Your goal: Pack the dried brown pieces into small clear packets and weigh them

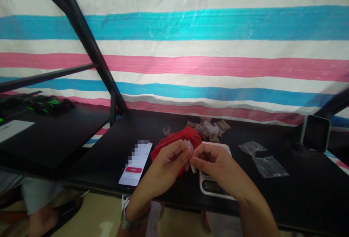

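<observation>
My left hand [174, 158] and my right hand [211, 160] meet over the table, fingers pinched together on a small clear plastic bag [190, 146]. Its contents, if any, cannot be made out. Beneath and behind my hands spreads a crumpled red plastic bag [169, 140]. A white kitchen scale [203, 189] with a grey display is partly covered by my right hand and forearm. Several small clear bags with brownish contents [209, 129] lie heaped just past the red bag. To the right, two flat clear bags [253, 148] [269, 166] rest on the tabletop.
On the black table [109, 164] are a lit phone [136, 169] at left and a small clear cup [166, 131]. A dark-screened device [315, 133] stands at right. Another table holds a green-black object [49, 104]. A person's leg [40, 200] shows lower left. Striped sheeting [191, 66] hangs behind.
</observation>
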`<state>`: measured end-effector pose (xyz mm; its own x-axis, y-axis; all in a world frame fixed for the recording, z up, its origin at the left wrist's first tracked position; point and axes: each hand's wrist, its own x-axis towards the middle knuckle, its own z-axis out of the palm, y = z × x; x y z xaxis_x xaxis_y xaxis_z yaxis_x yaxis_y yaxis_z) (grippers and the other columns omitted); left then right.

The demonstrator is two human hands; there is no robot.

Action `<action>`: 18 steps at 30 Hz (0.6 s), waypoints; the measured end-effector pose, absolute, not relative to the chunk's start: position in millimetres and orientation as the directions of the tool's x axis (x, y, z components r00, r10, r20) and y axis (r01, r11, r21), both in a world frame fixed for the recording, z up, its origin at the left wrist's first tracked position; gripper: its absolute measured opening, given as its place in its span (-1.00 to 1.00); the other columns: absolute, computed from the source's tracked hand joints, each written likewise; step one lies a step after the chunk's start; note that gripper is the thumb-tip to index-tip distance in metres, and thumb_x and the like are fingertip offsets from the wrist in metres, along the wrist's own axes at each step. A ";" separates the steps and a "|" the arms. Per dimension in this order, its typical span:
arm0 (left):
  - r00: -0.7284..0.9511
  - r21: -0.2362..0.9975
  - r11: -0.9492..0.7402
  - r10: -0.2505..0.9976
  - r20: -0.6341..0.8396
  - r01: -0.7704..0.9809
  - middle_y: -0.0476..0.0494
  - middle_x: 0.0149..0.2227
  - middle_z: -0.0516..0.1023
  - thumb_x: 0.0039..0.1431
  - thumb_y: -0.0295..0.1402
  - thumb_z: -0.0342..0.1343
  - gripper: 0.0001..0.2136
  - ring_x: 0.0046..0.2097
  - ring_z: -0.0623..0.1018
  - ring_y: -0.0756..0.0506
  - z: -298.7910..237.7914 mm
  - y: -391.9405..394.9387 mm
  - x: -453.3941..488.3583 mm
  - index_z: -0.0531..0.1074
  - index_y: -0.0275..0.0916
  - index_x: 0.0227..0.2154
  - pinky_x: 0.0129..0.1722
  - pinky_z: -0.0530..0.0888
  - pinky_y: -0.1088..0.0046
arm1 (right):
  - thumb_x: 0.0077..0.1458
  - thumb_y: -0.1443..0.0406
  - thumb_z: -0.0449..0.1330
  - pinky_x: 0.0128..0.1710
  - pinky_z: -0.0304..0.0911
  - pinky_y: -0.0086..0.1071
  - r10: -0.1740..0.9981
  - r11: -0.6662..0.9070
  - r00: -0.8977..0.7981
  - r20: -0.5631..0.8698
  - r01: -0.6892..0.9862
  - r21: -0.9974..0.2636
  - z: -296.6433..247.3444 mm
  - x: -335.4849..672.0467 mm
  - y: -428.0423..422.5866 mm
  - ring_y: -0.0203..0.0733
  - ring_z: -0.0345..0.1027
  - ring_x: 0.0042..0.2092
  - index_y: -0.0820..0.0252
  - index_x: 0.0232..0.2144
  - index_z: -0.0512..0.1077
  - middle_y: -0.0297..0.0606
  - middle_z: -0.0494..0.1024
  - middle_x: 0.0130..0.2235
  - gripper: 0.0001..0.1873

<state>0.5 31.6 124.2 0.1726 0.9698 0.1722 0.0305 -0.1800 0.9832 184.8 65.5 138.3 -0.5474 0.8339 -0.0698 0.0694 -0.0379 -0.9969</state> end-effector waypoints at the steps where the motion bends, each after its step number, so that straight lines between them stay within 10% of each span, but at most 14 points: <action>1: 0.174 0.982 -0.187 0.969 0.178 0.036 0.07 -0.46 0.36 0.41 -0.10 0.16 -0.65 -0.42 0.33 0.02 124.0 31.4 0.0 0.37 -0.20 -0.44 -0.40 0.28 0.49 | 0.10 0.10 0.42 -0.35 0.17 -0.43 0.824 -0.055 -0.561 -0.075 0.053 -0.997 137.9 186.0 66.1 -0.33 0.29 -0.40 0.18 -0.44 0.53 -0.39 0.52 -0.44 -0.71; 18: 0.140 0.771 -0.188 0.982 0.130 0.609 0.09 -0.53 0.40 0.37 -0.27 0.04 -0.72 -0.49 0.33 -0.02 128.7 21.8 -7.4 0.27 -0.13 -0.51 -0.47 0.20 0.43 | 0.15 0.29 0.22 -0.44 0.03 -0.32 0.975 0.221 -0.149 0.167 0.523 -0.823 129.1 159.5 43.0 -0.17 0.31 -0.44 0.04 -0.50 0.41 -0.32 0.52 -0.46 -0.83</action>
<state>-7.4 21.8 128.7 0.1395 0.9817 0.1298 0.6087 -0.1884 0.7707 159.5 43.0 129.1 -0.1487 0.9747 0.1670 0.5232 0.2208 -0.8231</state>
